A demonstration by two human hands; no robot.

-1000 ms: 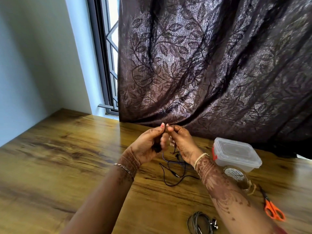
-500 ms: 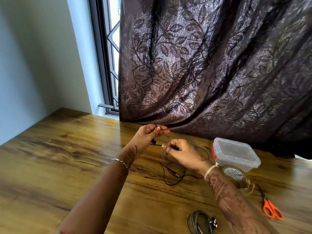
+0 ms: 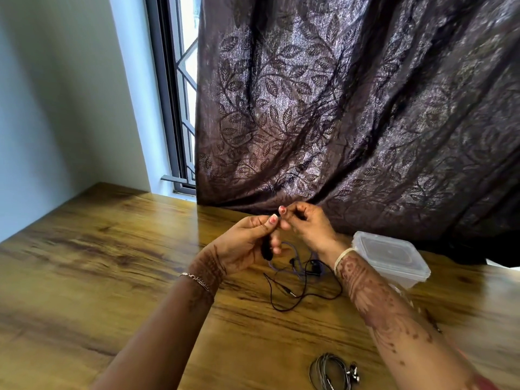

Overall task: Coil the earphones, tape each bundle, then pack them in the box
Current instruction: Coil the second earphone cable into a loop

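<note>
A pair of black-and-purple wired earphones (image 3: 281,270) is partly wound and partly loose above and on the brown wood-grain table (image 3: 112,263). The wound part, a dark narrow bundle, is gripped in the curled fingers of the left hand (image 3: 247,243), with its long axis nearly upright, one end at the fingertips and the other pointing down at the table. The right hand (image 3: 308,229) is held against the left thumb, its fingers curled and its thumb and forefinger pinched on the cord at the top of the bundle. From the hands the purple cord drops to the table, where the two black earbuds (image 3: 315,269) lie just below the right wrist. The thin black lead is spread in an open loop toward the person, and its metal jack plug (image 3: 291,292) lies flat, its long axis slanted, its tip pointing right and toward the person. A clear lidded rectangular plastic box (image 3: 394,260) stands closed to the right of the right wrist, near the loose cord but apart from it. A second, grey coiled set of earphones (image 3: 332,372) lies at the near edge of the view, well apart from the hands. A dark brown leaf-patterned curtain (image 3: 351,108) hangs behind the table, with a barred window (image 3: 185,94) to its left.
</note>
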